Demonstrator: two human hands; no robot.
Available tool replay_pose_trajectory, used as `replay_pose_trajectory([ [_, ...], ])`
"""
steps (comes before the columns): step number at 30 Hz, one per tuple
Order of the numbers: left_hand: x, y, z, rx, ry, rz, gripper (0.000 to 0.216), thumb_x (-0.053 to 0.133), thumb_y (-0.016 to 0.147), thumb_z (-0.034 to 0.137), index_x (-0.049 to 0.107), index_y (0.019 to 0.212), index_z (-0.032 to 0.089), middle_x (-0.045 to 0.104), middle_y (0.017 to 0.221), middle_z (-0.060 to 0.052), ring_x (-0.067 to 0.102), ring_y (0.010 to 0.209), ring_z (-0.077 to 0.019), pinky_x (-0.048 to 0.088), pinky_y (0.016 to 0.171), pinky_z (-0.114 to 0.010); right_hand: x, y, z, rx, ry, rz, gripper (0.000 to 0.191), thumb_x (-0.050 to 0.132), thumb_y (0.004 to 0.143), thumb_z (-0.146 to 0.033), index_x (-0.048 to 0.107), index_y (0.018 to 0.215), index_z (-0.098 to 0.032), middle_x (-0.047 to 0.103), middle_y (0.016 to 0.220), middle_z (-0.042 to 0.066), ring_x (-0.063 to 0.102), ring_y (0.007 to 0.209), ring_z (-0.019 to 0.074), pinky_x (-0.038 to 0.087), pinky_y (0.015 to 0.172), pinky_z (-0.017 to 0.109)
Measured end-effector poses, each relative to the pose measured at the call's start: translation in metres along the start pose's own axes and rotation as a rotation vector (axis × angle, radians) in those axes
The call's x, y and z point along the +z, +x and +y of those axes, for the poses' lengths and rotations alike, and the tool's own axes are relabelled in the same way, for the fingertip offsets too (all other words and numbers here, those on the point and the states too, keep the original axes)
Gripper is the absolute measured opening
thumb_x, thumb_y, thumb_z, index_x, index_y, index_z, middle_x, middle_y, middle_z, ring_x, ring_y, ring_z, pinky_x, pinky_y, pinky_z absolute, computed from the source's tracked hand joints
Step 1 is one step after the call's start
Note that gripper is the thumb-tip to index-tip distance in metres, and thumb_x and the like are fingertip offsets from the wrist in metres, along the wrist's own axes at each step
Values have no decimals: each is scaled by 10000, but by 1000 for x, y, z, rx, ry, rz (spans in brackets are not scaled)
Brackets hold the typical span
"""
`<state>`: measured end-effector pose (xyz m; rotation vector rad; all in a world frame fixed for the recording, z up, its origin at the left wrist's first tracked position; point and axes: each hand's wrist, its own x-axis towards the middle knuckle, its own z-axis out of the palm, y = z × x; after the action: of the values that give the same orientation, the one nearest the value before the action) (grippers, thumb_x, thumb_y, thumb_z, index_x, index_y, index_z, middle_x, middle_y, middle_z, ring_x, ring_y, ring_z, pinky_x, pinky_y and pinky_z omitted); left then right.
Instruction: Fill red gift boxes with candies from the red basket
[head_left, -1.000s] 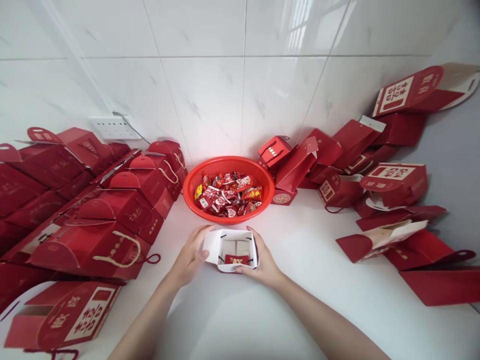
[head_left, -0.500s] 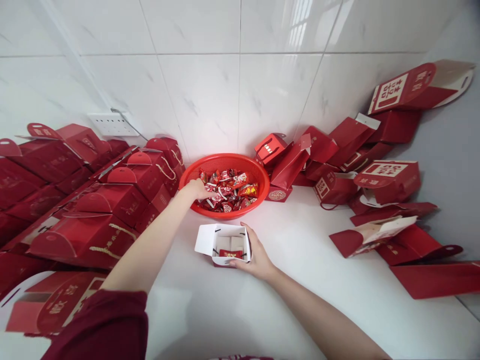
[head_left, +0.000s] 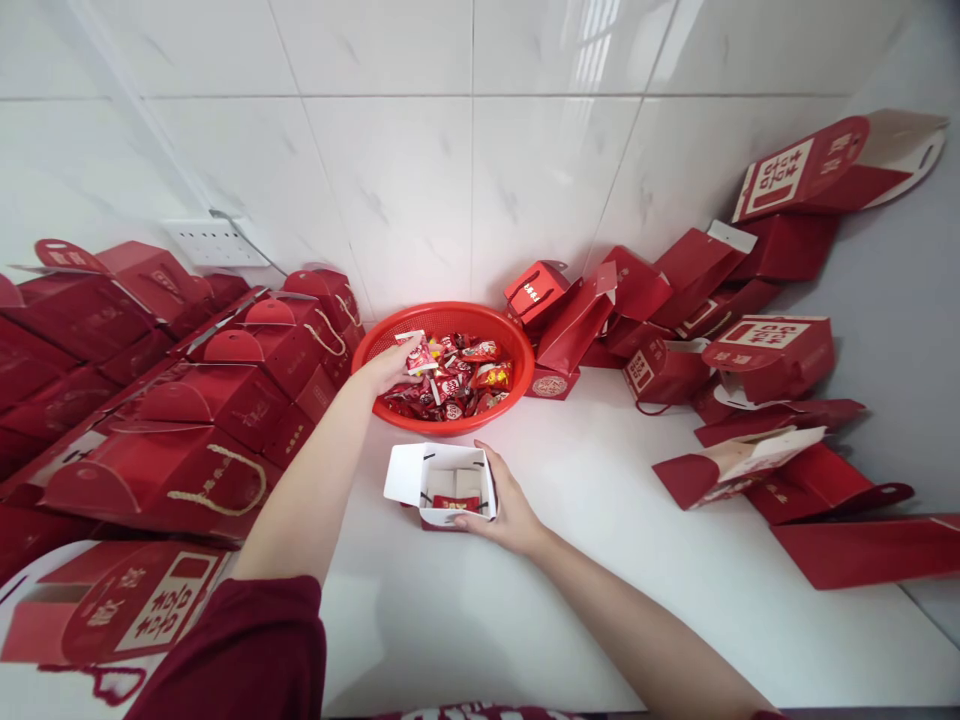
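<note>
My left hand (head_left: 386, 367) is over the left side of a round red basket (head_left: 517, 350) full of wrapped candies, pinching a red-and-white candy packet (head_left: 417, 353) lifted above the pile. My right hand (head_left: 504, 505) grips the right wall of a small open gift box (head_left: 420, 472), white inside and red outside, standing on the white table (head_left: 615, 560) just in front of the basket. A red item lies at the bottom of the box.
Closed red gift boxes with rope handles (head_left: 187, 440) are stacked along the left. Flat and half-folded red boxes (head_left: 750, 400) lie heaped at the right against the tiled wall. A wall socket (head_left: 202, 243) sits at back left.
My left hand left the box, reached into the basket and now lifts a candy packet out of it. My right hand kept hold of the box.
</note>
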<state>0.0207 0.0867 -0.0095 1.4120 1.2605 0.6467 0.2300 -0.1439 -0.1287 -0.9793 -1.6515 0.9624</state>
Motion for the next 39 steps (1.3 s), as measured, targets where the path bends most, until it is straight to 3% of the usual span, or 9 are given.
replay_pose_trajectory([
  [3,0,-2,1,4,-70,-52,681,576,789,754,729,1157,201,739,1144,-133,690,1065,-275,576,819,-332,0,0,0,4,0,-5,1047,829,714,-485,216,1530,-249,416,1451,140,439,1352,319,356,1150,498],
  [6,0,-5,-1,45,-125,-71,644,648,783,692,735,1158,176,753,1084,-143,717,956,-268,582,780,-330,0,0,0,5,-5,-5,1044,827,717,-487,217,1530,-247,409,1460,142,434,1357,323,356,1151,496],
  [9,-1,-6,-4,116,-177,-19,614,713,765,630,743,1132,138,762,1010,-145,723,848,-248,586,737,-318,0,0,1,-3,-9,-5,1048,829,717,-482,214,1533,-246,413,1459,141,440,1354,323,363,1149,487],
  [13,-2,-5,-8,220,-273,91,563,701,800,590,729,1138,140,755,1033,-125,722,871,-211,587,733,-274,0,0,2,-5,-22,-6,1049,826,723,-482,211,1537,-240,401,1475,145,430,1367,323,358,1155,484],
  [19,-1,-4,-8,224,-365,172,463,834,719,421,740,1052,114,758,1025,-133,731,961,-225,605,815,-291,0,0,1,-1,-9,-11,1034,814,739,-491,210,1540,-240,388,1490,144,425,1375,319,360,1155,478],
  [23,-1,-7,-5,208,-376,149,455,891,644,368,758,988,102,765,1013,-145,737,970,-243,609,842,-307,-1,0,1,0,-9,-13,1041,814,737,-495,208,1542,-237,393,1485,144,428,1372,318,361,1156,478],
  [31,1,-12,2,156,-310,139,460,904,616,371,768,960,97,763,1024,-171,747,908,-271,614,671,-272,-1,-1,2,-1,-4,-16,1046,814,738,-503,198,1544,-249,403,1471,143,438,1361,317,372,1149,489],
  [39,5,-18,8,137,-212,72,423,860,679,376,740,990,115,763,922,-131,737,703,-204,528,508,-201,-1,-1,3,3,-5,-13,1042,808,737,-529,199,1539,-260,405,1476,139,437,1364,321,363,1150,513],
])
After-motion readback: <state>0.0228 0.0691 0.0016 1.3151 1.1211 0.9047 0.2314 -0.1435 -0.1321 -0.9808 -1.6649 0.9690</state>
